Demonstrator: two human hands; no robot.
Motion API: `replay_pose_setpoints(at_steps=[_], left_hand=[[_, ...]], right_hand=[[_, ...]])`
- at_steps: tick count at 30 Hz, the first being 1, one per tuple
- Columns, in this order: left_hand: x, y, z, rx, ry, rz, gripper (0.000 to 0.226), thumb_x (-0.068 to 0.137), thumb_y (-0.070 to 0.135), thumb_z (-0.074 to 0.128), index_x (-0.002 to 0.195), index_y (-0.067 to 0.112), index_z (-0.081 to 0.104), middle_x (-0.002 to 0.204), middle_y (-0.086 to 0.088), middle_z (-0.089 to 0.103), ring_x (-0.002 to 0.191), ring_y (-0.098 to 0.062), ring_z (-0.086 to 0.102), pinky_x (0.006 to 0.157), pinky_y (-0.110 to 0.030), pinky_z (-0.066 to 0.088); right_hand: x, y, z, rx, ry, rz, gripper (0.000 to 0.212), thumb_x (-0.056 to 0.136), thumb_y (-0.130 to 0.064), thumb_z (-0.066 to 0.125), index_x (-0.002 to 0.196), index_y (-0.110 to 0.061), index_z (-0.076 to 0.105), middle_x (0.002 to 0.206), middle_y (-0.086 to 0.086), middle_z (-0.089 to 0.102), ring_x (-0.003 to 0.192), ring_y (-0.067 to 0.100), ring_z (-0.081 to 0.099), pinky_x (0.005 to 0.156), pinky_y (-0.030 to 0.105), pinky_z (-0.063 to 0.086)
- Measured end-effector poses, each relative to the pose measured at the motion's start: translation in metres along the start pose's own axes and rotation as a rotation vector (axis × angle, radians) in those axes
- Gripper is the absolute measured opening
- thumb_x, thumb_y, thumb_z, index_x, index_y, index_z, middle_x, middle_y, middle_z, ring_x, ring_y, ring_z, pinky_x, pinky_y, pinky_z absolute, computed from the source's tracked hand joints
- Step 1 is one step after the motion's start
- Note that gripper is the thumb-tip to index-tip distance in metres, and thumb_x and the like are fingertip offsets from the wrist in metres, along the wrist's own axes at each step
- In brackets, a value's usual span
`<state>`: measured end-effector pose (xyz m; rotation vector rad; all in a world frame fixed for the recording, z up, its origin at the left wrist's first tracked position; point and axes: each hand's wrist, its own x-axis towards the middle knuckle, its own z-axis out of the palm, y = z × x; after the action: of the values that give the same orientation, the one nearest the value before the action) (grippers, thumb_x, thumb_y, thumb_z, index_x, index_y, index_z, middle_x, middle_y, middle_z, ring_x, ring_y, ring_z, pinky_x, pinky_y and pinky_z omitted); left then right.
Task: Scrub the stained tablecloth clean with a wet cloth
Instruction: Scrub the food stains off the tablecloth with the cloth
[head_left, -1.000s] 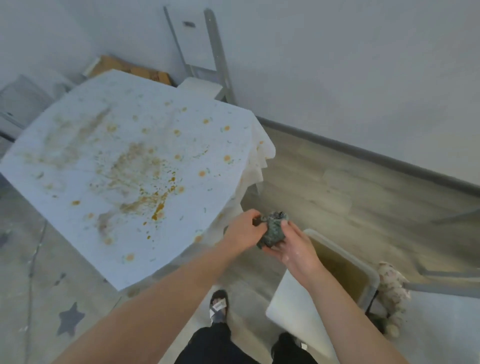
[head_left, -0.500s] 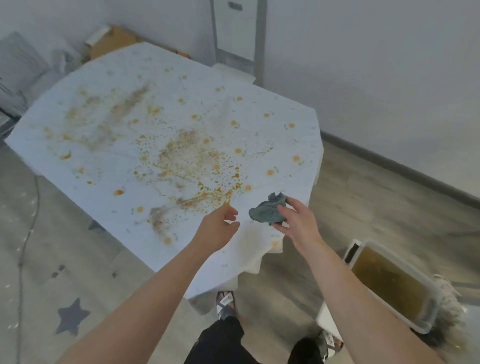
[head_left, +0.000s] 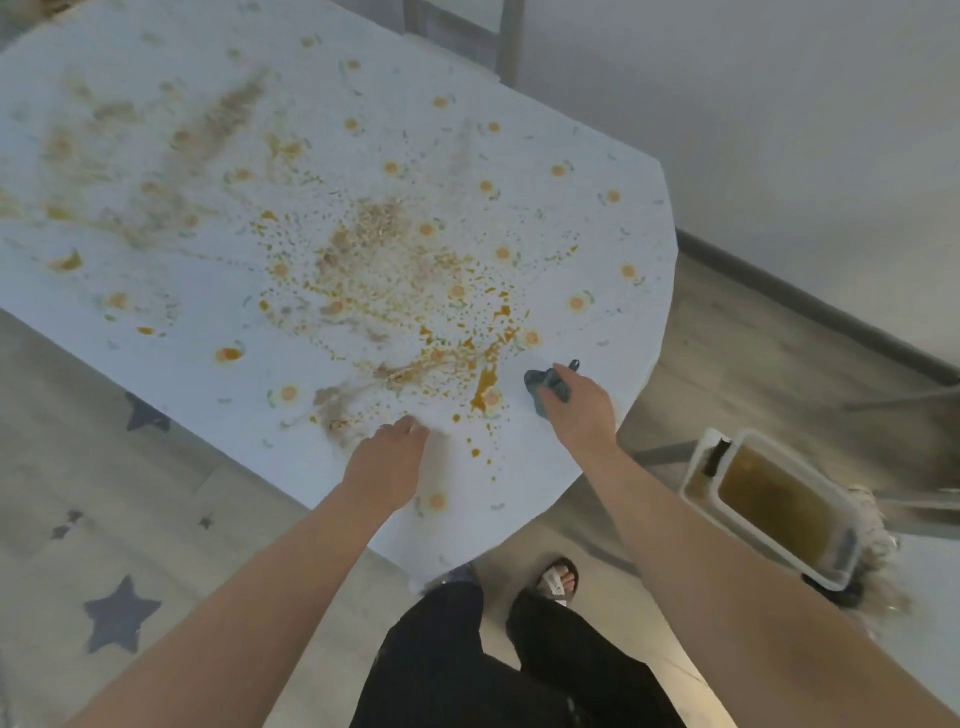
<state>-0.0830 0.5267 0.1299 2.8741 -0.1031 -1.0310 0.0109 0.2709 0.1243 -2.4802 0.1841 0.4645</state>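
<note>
Our right hand (head_left: 579, 415) grips the bunched dark cloth (head_left: 548, 387) at the stained tablecloth (head_left: 171, 332), just right of the orange spill (head_left: 485, 387). Our left hand (head_left: 387, 460) rests there, fingers relaxed.

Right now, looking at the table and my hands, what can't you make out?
All from the head view:
1. The cloth is mostly buried in the grip of the right hand; its wetness and its contact with the tablecloth are unclear.
2. The fingertips of the left hand are blurred.
3. The tablecloth's far and left parts are cut off by the frame edges.
4. In the tub, murky brown water hides the bottom.
</note>
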Motion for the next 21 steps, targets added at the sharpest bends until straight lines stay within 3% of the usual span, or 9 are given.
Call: replay_pose_setpoints(at_steps=[2,4,7,9,12,15,17,19,21], left_hand=[[-0.001,-0.005,0.013,0.059,0.006,0.032,0.058,0.095,0.008,0.059,0.149,0.012,0.037,0.158,-0.009,0.027,0.13,-0.03,0.046,0.092,-0.041,0.053],[-0.003,-0.01,0.024,0.094,-0.013,0.062,0.072,0.096,0.007,0.061,0.157,0.012,0.024,0.169,-0.01,0.008,0.147,-0.031,0.032,0.1,-0.04,0.051],[-0.006,-0.014,0.029,0.123,-0.008,0.091,0.085,0.095,0.01,0.063,0.163,0.015,0.012,0.172,-0.009,-0.005,0.155,-0.03,0.02,0.104,-0.038,0.05],[-0.005,-0.016,0.026,0.121,-0.02,0.102,0.088,0.094,0.008,0.064,0.163,0.017,0.011,0.173,-0.008,-0.007,0.154,-0.03,0.021,0.104,-0.037,0.051],[-0.003,-0.017,0.021,0.136,-0.056,0.114,0.093,0.092,0.007,0.065,0.164,0.018,0.007,0.172,-0.007,-0.01,0.154,-0.03,0.02,0.104,-0.038,0.05],[-0.003,-0.019,0.016,0.178,-0.074,0.126,0.096,0.091,0.006,0.066,0.164,0.018,0.006,0.172,-0.008,-0.011,0.154,-0.03,0.022,0.102,-0.039,0.052],[-0.002,-0.021,0.013,0.213,-0.084,0.142,0.094,0.09,0.005,0.065,0.162,0.018,0.007,0.171,-0.008,-0.01,0.153,-0.031,0.024,0.1,-0.041,0.053],[0.002,-0.021,0.011,0.221,-0.111,0.15,0.092,0.09,0.004,0.065,0.161,0.017,0.009,0.171,-0.008,-0.01,0.153,-0.031,0.024,0.096,-0.041,0.056],[0.005,-0.021,0.009,0.213,-0.131,0.15,0.091,0.09,0.003,0.064,0.161,0.018,0.009,0.171,-0.006,-0.011,0.154,-0.032,0.022,0.096,-0.042,0.056]], right_hand=[[0.012,0.009,0.01,-0.102,-0.02,0.007,0.042,0.096,-0.046,0.053,0.134,-0.031,0.06,0.113,0.005,0.067,0.09,0.024,0.064,0.066,0.03,0.052],[0.011,0.016,0.022,-0.184,-0.096,0.002,0.034,0.092,-0.051,0.055,0.121,-0.035,0.063,0.108,0.007,0.06,0.087,0.025,0.062,0.062,0.029,0.048],[-0.022,0.013,0.042,-0.263,-0.158,-0.093,0.039,0.093,-0.048,0.061,0.129,-0.033,0.058,0.116,0.004,0.048,0.101,0.025,0.055,0.078,0.032,0.048],[-0.055,0.009,0.062,-0.322,-0.226,-0.271,0.043,0.094,-0.045,0.062,0.134,-0.033,0.055,0.116,0.003,0.046,0.105,0.026,0.051,0.084,0.033,0.044],[-0.094,0.007,0.093,-0.386,-0.408,-0.623,0.041,0.095,-0.038,0.061,0.134,-0.029,0.054,0.113,0.006,0.047,0.1,0.029,0.052,0.076,0.034,0.043],[-0.072,0.001,0.083,-0.451,-0.475,-0.772,0.034,0.099,-0.043,0.048,0.131,-0.037,0.055,0.114,0.002,0.045,0.101,0.024,0.051,0.073,0.031,0.04],[-0.032,-0.004,0.062,-0.429,-0.321,-0.653,0.027,0.101,-0.049,0.041,0.126,-0.05,0.051,0.116,-0.007,0.042,0.106,0.018,0.048,0.077,0.028,0.041],[0.018,0.001,0.042,-0.355,-0.058,-0.292,0.029,0.103,-0.045,0.04,0.128,-0.043,0.054,0.115,-0.006,0.042,0.097,0.023,0.057,0.066,0.027,0.04],[0.052,0.005,0.031,-0.189,0.204,0.069,0.034,0.104,-0.031,0.043,0.136,-0.032,0.054,0.122,0.002,0.039,0.076,0.026,0.058,0.06,0.029,0.041]])
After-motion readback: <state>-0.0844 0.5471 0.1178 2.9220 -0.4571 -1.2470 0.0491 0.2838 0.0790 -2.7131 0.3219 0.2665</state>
